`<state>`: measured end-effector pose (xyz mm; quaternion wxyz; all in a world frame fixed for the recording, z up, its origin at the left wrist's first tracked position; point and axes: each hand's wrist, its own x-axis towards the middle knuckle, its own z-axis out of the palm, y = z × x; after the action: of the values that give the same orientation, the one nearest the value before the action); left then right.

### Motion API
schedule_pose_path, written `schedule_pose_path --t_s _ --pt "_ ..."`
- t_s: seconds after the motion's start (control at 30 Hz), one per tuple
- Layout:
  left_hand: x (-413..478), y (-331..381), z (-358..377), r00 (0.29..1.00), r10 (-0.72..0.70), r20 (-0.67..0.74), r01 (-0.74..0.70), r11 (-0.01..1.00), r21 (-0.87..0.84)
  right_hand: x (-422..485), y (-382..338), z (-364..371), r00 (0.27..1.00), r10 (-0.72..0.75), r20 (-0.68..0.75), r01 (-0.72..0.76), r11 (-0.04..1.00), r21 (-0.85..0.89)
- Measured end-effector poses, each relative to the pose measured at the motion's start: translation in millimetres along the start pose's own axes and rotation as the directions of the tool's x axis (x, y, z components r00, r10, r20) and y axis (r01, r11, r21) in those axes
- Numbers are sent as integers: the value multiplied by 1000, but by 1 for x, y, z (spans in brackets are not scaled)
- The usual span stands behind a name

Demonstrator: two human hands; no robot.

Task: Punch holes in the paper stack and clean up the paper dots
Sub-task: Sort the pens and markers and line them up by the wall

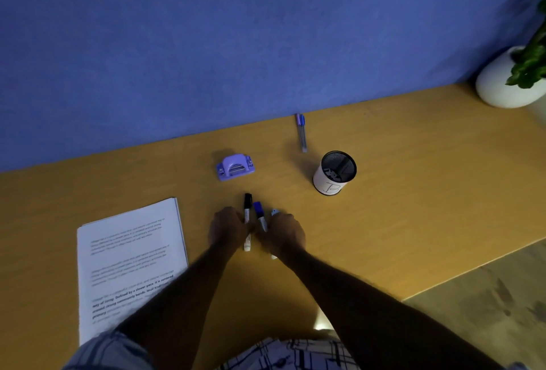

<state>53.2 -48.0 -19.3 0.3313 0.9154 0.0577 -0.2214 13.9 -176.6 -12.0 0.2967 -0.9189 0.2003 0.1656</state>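
A purple hole punch (235, 167) sits on the wooden desk (399, 192) near the blue wall, untouched. A stack of printed paper (130, 260) lies at the left. Between them and me lie three markers. My left hand (227, 229) curls its fingers round the black-capped marker (247, 213). My right hand (282, 233) curls over the blue-capped marker (260, 216) and a light-blue-capped one (274, 212), whose bodies it mostly hides. No paper dots are visible.
A black mesh pen cup (335, 173) with a white label stands right of the punch. Two pens (301, 132) lie near the wall. A white pot with a green plant (508, 80) stands at the far right. The desk's edge runs diagonally at lower right, floor beyond.
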Motion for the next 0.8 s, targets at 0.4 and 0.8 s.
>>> schedule_pose_path --t_s 0.4,0.8 --pt "2 27 -3 996 93 4 -75 824 -561 30 -3 -39 990 24 136 -121 619 776" --pt "35 65 -12 951 308 -36 -302 894 -330 92 -15 -74 1000 -20 -3 17 803 596"
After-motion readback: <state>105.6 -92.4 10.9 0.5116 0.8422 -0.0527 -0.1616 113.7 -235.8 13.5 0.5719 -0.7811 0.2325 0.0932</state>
